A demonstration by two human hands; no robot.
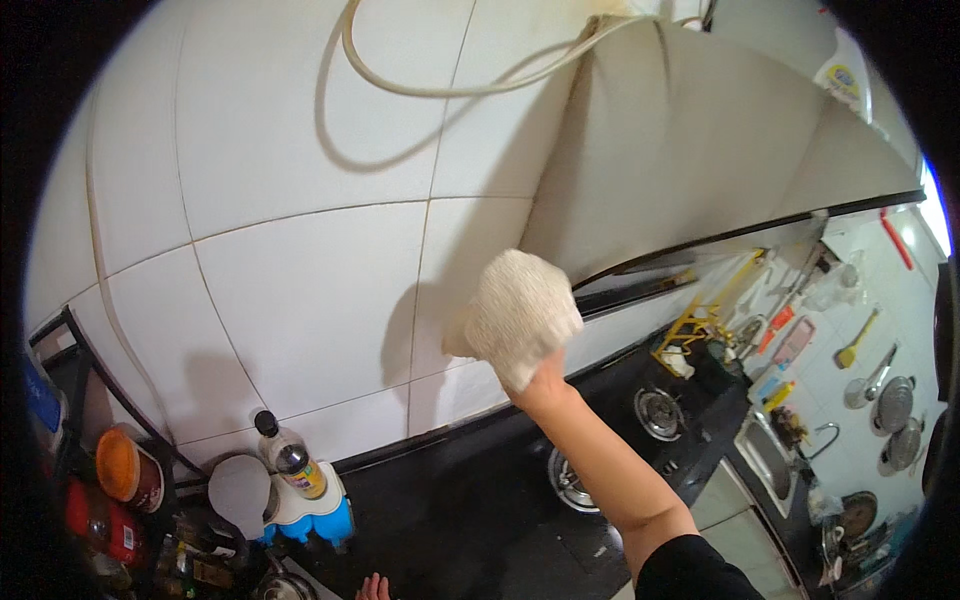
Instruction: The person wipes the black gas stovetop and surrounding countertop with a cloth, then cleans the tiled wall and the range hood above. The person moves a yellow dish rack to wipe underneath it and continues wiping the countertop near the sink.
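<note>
A cream-coloured cloth [525, 315] is wrapped over my right hand [541, 384], hiding nearly all of its fingers. The cloth appears in front of the white tiled wall [315, 307], beside the lower left corner of the grey range hood [675, 150]; whether it touches either one I cannot tell. At the bottom edge, only the fingertips of my left hand [373, 587] show, over the black countertop [442, 532]. The rest of that hand is cut off by the frame.
Below my right arm are two gas burners [660, 414]. To the left, a dark-capped bottle [298, 461] stands on a white-and-blue holder [330, 514], near a rack [112, 375] of jars. A pale hose [427, 91] loops above. Far right are a sink [765, 454] and hanging utensils.
</note>
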